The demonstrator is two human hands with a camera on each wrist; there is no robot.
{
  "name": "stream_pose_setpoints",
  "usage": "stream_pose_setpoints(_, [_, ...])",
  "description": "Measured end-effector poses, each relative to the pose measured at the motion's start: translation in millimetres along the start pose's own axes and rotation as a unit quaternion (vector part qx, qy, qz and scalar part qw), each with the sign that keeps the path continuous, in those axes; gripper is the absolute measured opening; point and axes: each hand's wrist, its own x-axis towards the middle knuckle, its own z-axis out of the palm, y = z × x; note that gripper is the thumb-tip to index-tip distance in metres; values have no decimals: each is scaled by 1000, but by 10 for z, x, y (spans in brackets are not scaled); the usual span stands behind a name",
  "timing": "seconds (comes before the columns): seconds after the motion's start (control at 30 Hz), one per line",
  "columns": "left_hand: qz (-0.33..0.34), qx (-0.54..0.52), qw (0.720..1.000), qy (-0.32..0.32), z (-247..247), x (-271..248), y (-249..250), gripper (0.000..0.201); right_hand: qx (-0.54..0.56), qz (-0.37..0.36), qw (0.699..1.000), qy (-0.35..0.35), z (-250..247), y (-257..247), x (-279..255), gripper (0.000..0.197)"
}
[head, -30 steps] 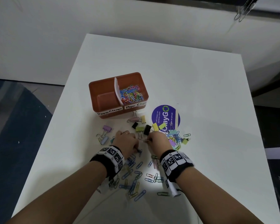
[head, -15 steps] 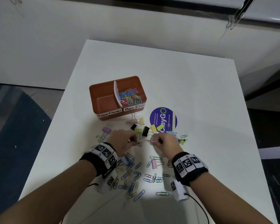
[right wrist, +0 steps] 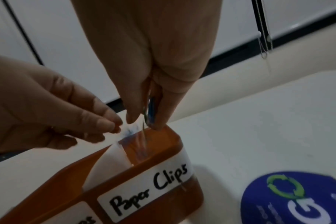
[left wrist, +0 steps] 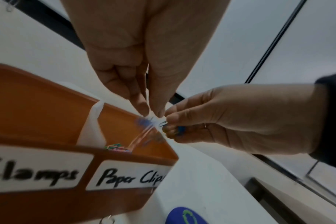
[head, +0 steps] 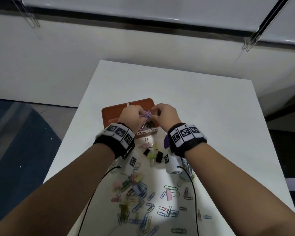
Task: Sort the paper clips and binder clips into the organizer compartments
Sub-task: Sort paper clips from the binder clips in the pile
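White table [head: 211,116] carries the orange organizer [head: 112,113]; above its "Paper Clips" compartment, left hand [head: 133,116] and right hand [head: 165,114] meet, fingertips of each pinched on paper clips [head: 26,115]; loose clips [head: 143,201] lie scattered nearer the person than the organizer

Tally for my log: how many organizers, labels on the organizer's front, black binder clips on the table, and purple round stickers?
Organizer: 1
Labels: 2
Black binder clips: 2
Purple sticker: 1
Total: 6
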Motion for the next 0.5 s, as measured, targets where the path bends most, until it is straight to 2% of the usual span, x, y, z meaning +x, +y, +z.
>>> stream_pose_setpoints(0.13, [13,38,998,-45,24,-127,-71,30,20,-11,1000,-13,87,111,-57,30])
stream_pose_setpoints(0.23, [47,-48,994,-90,19,-475,-131,21,45,-21,999,-7,74,309,-341,17])
stream_pose_setpoints(0.3, [47,-80,988,-122,87,-768,-205,15,44,-14,998,-35,75,499,-616,13])
stream_pose_setpoints(0.4, [33,-70,983,-166,348,-1188,-408,16,41,6,995,-90,146,844,-1050,28])
stream_pose_setpoints(0.5, [10,-48,980,-192,623,-1497,-534,20,-17,25,990,-139,266,1119,-1401,42])
